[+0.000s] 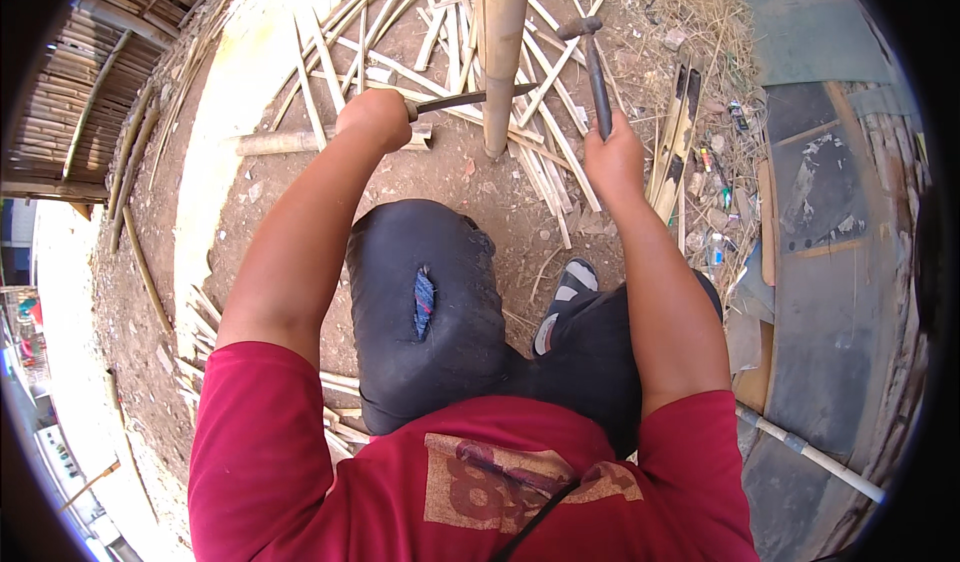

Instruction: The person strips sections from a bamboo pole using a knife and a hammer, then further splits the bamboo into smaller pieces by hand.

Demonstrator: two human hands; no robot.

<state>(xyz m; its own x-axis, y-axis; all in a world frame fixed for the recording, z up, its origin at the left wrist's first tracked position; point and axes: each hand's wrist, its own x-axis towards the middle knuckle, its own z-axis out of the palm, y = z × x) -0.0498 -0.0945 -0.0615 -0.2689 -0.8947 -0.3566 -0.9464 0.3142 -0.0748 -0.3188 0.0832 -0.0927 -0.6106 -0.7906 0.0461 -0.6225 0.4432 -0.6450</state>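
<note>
My left hand (376, 120) is closed around the handle of a long knife (450, 102), its dark blade pointing right. The blade lies across a bamboo pole (500, 52) that stands upright in front of me; I cannot tell whether it is in the bamboo or only against it. To the right of the pole, my right hand (614, 158) grips a hammer (599, 82) by its dark handle. The hammer's head is up, apart from both the pole and the knife.
Split bamboo strips (455, 32) litter the dirt ground around the pole. A thicker bamboo piece (290, 142) lies behind my left hand. Dry straw (700, 12) and small litter (716, 250) lie to the right, beside dark sheets (820, 182). A bamboo wall (60, 92) stands far left.
</note>
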